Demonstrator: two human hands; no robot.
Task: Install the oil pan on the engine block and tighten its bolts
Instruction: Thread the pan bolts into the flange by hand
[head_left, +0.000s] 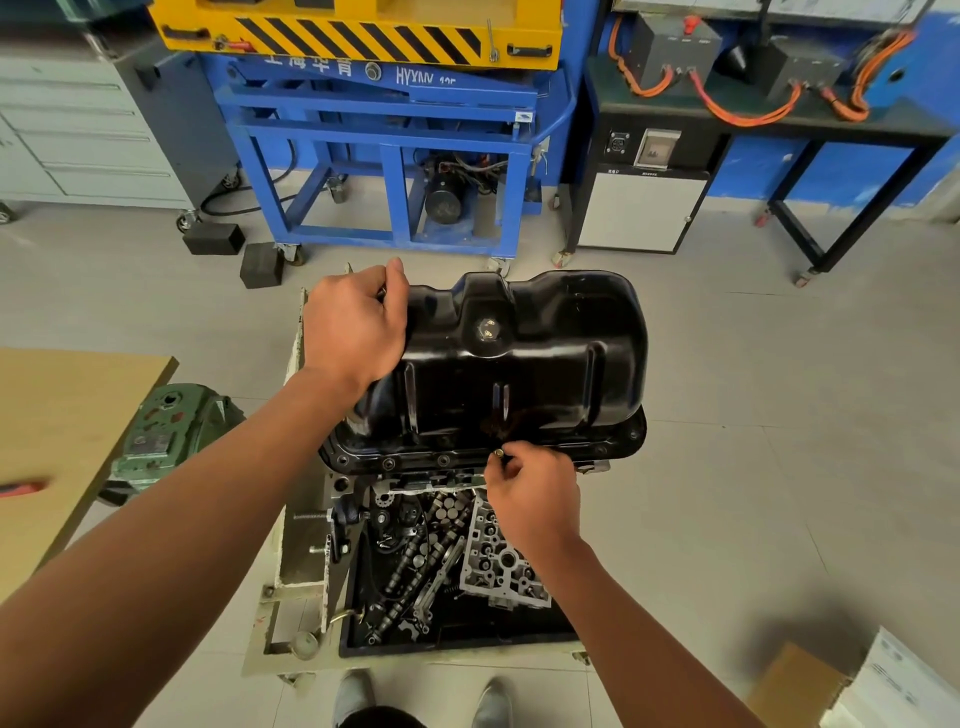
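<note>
**Pan on block, bolt at near flange**

- The pan (519, 374), black and glossy, is seated sump-up on the block (415, 475); only a strip of the block is seen under the near flange.
- The left hand (353, 327) is laid on the far-left end of the pan. Its fingers are curled tight over that edge and the thumb is raised against the pan wall, so the pan is gripped. The fingertips are hidden.
- The right hand (530, 493) is held at the near flange, about midway along. A small bolt (498, 453) is pinched between thumb and forefinger, with its head up at the flange; the other fingers are folded in. Whether the bolt is already in a hole cannot be told.
- Further round marks are seen on the near-left flange; bolts or bare holes cannot be told.
- A tray (467, 639) below, nearer, is filled with a cylinder head (498, 561) and camshafts (410, 566).
- A blue frame (384, 140) stands far off under a yellow deck (363, 31) with black hazard stripes. White Chinese characters are painted on the frame, then letters starting "HY"; the rest is not legible.
- A wooden table (67, 415) is noted at near left, with a green casting (166, 436) beside it.
</note>
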